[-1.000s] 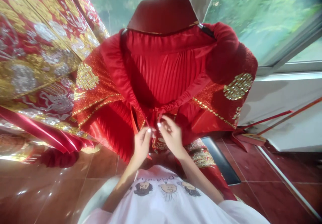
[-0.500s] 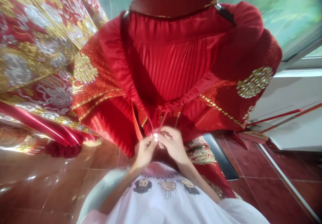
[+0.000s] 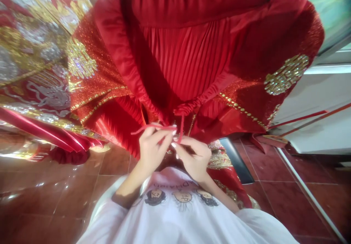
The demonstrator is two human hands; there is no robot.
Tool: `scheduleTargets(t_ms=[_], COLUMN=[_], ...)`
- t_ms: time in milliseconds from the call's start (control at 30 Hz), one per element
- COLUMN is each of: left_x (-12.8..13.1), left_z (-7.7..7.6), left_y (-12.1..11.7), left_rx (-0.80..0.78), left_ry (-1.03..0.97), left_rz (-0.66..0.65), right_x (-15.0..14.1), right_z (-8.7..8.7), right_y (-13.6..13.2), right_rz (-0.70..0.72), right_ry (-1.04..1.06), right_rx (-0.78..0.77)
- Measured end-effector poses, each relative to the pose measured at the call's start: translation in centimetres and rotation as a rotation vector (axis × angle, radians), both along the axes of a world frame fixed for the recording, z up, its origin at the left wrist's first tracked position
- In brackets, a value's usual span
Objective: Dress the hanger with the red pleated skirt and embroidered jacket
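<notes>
While the left hand (image 3: 150, 145) is pinching a red cord (image 3: 142, 129) between thumb and fingertips, the right hand (image 3: 193, 154) is gripping the strand that is hanging from the gathered edge of a big red garment (image 3: 189, 57). Both sets of fingertips are nearly meeting below that edge, and one loose end is trailing across the left fingers and pointing left. I'm not quite making out how the strands are crossing between the thumbs.

The garment itself is spreading wide in front of the person, its pleated inside showing, and a glittering gold medallion (image 3: 82, 59) is catching the light on its left side, with a matching medallion (image 3: 286, 75) shining on the right. Over on the left, an embroidered gold-and-silver cloth (image 3: 41, 79) is hanging just beside it, above a shiny satin band (image 3: 52, 134). Below, the person's white printed shirt (image 3: 175, 218) is sitting close behind the hands, and reddish floor tiles (image 3: 74, 196) are gleaming around everything.
</notes>
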State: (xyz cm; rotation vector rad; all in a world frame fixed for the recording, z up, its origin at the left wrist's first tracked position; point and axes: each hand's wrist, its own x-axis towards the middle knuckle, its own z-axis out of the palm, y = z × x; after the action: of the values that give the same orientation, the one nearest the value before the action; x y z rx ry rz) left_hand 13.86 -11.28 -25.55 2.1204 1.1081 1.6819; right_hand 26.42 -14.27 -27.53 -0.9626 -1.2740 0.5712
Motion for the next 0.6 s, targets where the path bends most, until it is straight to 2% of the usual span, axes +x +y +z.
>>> scheduleTargets(t_ms=[100, 167, 233, 300, 467, 600], left_x=[1.2, 1.8, 2.3, 2.5, 1.8, 1.1], left_z=[0.4, 0.2, 0.1, 0.0, -0.4, -1.6], left_y=[0.6, 0.7, 0.6, 0.6, 1.1, 1.1], left_rx=[-0.147, -0.256, -0.387, -0.544, -0.848, -1.063], left_ry=[-0.076, -0.231, -0.449, -0.612, -0.861, -1.129], left_rz=[0.018, 0.003, -0.052, -0.164, -0.437, -0.511], right_x=[0.3, 0.5, 0.6, 0.6, 0.6, 0.8], right_z=[0.1, 0.1, 0.1, 0.1, 0.0, 0.0], right_y=[0.1, 0.1, 0.1, 0.1, 0.0, 0.1], right_rz=[-0.057, -0.082, -0.077, -0.042, 0.022, 0.185], right_ry=[-0.087, -0.125, -0.149, -0.148, 0.034, 0.282], right_rx=[0.083, 0.103, 0.116, 0.104, -0.108, -0.291])
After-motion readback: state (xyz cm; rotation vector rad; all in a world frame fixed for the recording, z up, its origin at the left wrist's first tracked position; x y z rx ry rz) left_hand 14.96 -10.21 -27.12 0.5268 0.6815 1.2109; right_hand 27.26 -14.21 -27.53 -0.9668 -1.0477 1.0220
